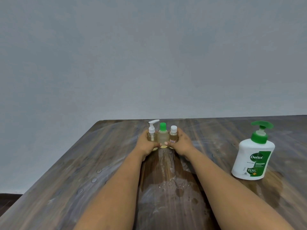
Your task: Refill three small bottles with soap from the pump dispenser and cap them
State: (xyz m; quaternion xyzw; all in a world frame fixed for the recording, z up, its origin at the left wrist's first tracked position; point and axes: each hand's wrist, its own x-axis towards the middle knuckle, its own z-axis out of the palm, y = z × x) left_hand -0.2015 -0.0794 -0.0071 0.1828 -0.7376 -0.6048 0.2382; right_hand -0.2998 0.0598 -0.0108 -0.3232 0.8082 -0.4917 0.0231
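Three small bottles stand side by side at the far middle of the table, all with pale amber liquid inside. The left one (151,134) has a white pump top, the middle one (163,134) a green cap, the right one (173,135) a white cap and a small label. My left hand (146,144) cups the pump-top bottle from the left. My right hand (181,143) cups the white-capped bottle from the right. Both thumbs meet in front of the middle bottle. The white Dettol pump dispenser (253,156) with its green pump stands upright at the right, apart from both hands.
The dark wooden table (66,180) carries wet smears and droplets along its middle (166,188) and around the dispenser. A plain grey wall rises behind the far edge. The table's left edge runs diagonally, with floor beyond it at the lower left.
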